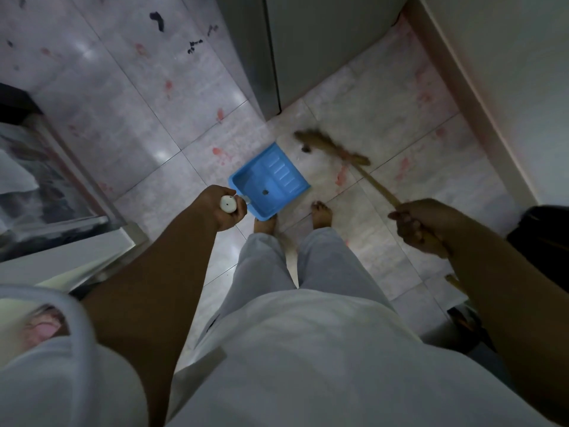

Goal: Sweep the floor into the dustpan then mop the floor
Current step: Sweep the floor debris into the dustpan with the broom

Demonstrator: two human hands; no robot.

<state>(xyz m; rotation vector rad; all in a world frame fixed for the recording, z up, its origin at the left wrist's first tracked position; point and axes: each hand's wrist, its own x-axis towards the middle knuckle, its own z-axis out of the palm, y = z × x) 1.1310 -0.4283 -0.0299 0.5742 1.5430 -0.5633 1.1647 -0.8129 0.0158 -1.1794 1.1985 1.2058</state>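
Observation:
A blue dustpan (271, 178) rests on the tiled floor (385, 103) just ahead of my bare feet. My left hand (220, 208) is closed around the white top end of its upright handle (228, 204). My right hand (420, 224) grips the wooden stick of a broom (375, 183). The brown bristle head (323, 143) is blurred and lies on the floor to the right of the pan's open edge. A small dark bit of debris (305, 148) sits by the bristles.
A grey cabinet (308, 50) stands ahead, its corner close to the pan. A pale wall with a skirting board (480, 112) runs along the right. A glass-fronted unit (46, 186) is at the left. Dark scraps (157, 21) lie on the far floor. A black object (542, 238) sits at the right.

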